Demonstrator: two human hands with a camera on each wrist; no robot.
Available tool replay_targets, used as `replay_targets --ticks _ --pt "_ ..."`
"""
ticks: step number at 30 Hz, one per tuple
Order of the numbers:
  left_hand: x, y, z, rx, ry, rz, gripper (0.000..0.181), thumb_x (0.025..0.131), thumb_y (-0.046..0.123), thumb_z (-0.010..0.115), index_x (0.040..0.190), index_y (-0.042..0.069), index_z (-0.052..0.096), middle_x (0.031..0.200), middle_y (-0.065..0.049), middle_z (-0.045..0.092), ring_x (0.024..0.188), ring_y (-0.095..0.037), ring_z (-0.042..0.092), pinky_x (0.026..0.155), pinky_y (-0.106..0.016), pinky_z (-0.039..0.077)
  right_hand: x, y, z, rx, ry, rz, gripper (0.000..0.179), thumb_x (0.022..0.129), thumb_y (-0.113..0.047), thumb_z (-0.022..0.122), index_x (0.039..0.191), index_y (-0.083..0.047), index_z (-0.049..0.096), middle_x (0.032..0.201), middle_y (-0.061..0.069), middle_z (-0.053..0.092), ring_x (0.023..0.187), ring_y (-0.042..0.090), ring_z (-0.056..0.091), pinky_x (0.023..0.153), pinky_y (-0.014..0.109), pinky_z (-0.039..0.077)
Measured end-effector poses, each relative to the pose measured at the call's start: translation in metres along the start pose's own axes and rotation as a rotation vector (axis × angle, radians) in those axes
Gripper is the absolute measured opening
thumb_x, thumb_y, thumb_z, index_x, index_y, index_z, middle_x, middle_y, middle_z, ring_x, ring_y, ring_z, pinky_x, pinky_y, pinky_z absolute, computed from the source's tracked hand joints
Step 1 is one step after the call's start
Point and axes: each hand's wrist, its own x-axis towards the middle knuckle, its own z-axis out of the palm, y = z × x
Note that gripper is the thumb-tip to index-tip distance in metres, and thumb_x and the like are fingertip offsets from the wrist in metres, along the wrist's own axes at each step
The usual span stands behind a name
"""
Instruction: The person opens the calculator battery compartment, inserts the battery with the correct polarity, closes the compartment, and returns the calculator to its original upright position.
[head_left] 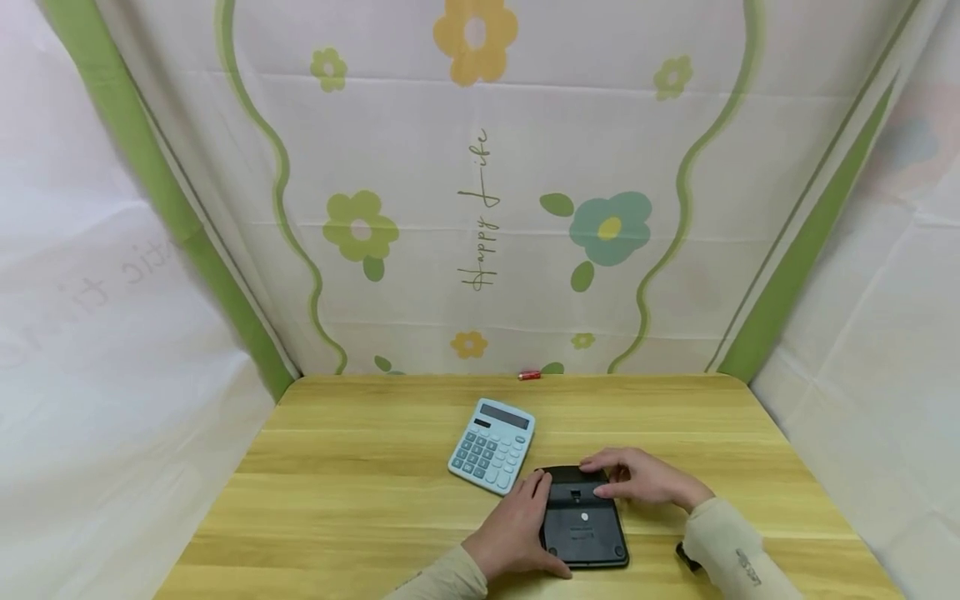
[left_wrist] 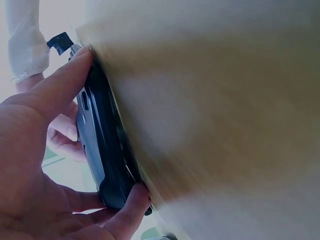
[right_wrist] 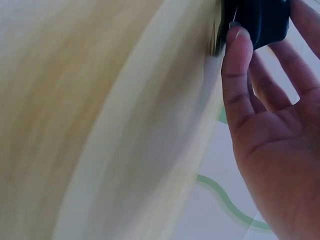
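A black calculator [head_left: 583,537] lies face down on the table, its underside with feet, a small white dot and a small recess showing. My left hand [head_left: 513,521] grips its left side, thumb at the near corner and fingers toward the far corner. In the left wrist view, thumb [left_wrist: 65,85] and fingers span its edge. My right hand [head_left: 648,479] holds its far right corner, with the thumb over the underside near the recess and a finger at the far edge. In the right wrist view, the fingers close around a dark corner [right_wrist: 267,22] of it.
A light blue calculator [head_left: 491,446] lies face up, just beyond and left of the black one. A small red cylinder, like a battery [head_left: 529,375], lies at the table's far edge. A small black piece [head_left: 686,557] shows beside the right sleeve. Patterned cloth [head_left: 405,150] encloses the table [head_left: 300,500].
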Motion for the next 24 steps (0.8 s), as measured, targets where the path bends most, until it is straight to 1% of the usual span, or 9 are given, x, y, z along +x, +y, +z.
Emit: replay_targets --ticks 4,7,9,11,14,18,19,22,24 --pt "-0.0008 0.0001 0.001 -0.002 0.004 -0.004 0.131 0.063 0.075 0.087 0.162 0.009 0.032 0.163 -0.009 0.039 0.144 -0.028 0.045 0.117 -0.037 0.045 -0.0003 0.0037 -0.002 0.003 -0.018 -0.01 0.042 0.103 -0.034 0.065 0.14 -0.013 0.067 0.146 0.013 0.061 0.115 0.019 0.063 0.091 0.026 0.053" --pt "-0.0005 -0.0003 0.0015 -0.001 0.006 -0.004 0.131 0.063 0.075 0.086 0.162 0.009 0.032 0.163 -0.01 0.039 0.144 -0.029 0.045 0.117 -0.038 0.045 -0.0011 0.0041 -0.0031 -0.01 -0.023 -0.004 0.042 0.104 -0.036 0.062 0.14 -0.016 0.067 0.148 0.009 0.06 0.132 0.033 0.057 0.103 0.031 0.049" --pt "-0.0002 -0.0008 0.0021 -0.003 0.004 -0.008 0.131 0.063 0.076 0.086 0.162 0.009 0.032 0.163 -0.009 0.038 0.145 -0.029 0.045 0.117 -0.038 0.045 -0.0016 0.0043 -0.0033 -0.009 -0.027 0.0 0.042 0.104 -0.037 0.061 0.141 -0.017 0.066 0.149 0.008 0.059 0.137 0.04 0.052 0.108 0.034 0.046" --pt "0.0 -0.0013 0.0027 -0.003 0.006 -0.008 0.131 0.063 0.076 0.085 0.162 0.01 0.032 0.164 -0.009 0.038 0.145 -0.03 0.045 0.117 -0.039 0.045 -0.0015 0.0041 -0.0035 0.012 -0.036 0.005 0.042 0.105 -0.037 0.061 0.141 -0.017 0.066 0.15 0.008 0.059 0.138 0.043 0.05 0.109 0.034 0.045" --pt "0.0002 -0.0015 0.0039 0.001 0.011 -0.006 0.131 0.063 0.077 0.085 0.162 0.009 0.032 0.163 -0.01 0.038 0.145 -0.03 0.045 0.117 -0.039 0.045 -0.0016 0.0045 -0.0038 0.07 -0.054 0.016 0.041 0.105 -0.033 0.06 0.142 -0.017 0.065 0.152 0.01 0.057 0.14 0.045 0.048 0.107 0.029 0.044" --pt "0.0002 -0.001 0.0043 0.005 0.015 -0.003 0.131 0.062 0.077 0.085 0.162 0.009 0.033 0.163 -0.01 0.039 0.144 -0.029 0.046 0.117 -0.038 0.045 -0.0016 0.0061 -0.0041 0.132 -0.068 0.03 0.04 0.106 -0.03 0.06 0.143 -0.016 0.065 0.152 0.012 0.056 0.14 0.041 0.048 0.103 0.021 0.043" --pt "0.0002 -0.0011 0.0042 0.005 0.014 -0.003 0.131 0.062 0.077 0.085 0.162 0.009 0.033 0.163 -0.01 0.039 0.144 -0.029 0.046 0.117 -0.038 0.045 -0.0016 0.0063 -0.004 0.14 -0.071 0.028 0.039 0.106 -0.029 0.06 0.143 -0.016 0.065 0.152 0.014 0.055 0.137 0.04 0.05 0.101 0.021 0.045" --pt "-0.0001 -0.0011 0.0025 -0.001 0.004 -0.006 0.131 0.063 0.077 0.085 0.162 0.01 0.032 0.164 -0.009 0.038 0.144 -0.028 0.045 0.117 -0.038 0.045 -0.0023 0.0045 -0.0034 0.102 -0.052 0.009 0.039 0.106 -0.029 0.059 0.142 -0.013 0.065 0.15 0.017 0.057 0.134 0.035 0.054 0.099 0.024 0.048" --pt "-0.0004 -0.0016 0.0009 -0.006 -0.001 -0.008 0.13 0.064 0.077 0.085 0.162 0.01 0.031 0.164 -0.009 0.037 0.145 -0.027 0.045 0.117 -0.038 0.045 -0.0029 0.0006 -0.002 0.032 -0.015 0.001 0.039 0.106 -0.031 0.061 0.14 -0.012 0.067 0.145 0.016 0.061 0.128 0.032 0.059 0.098 0.031 0.053"
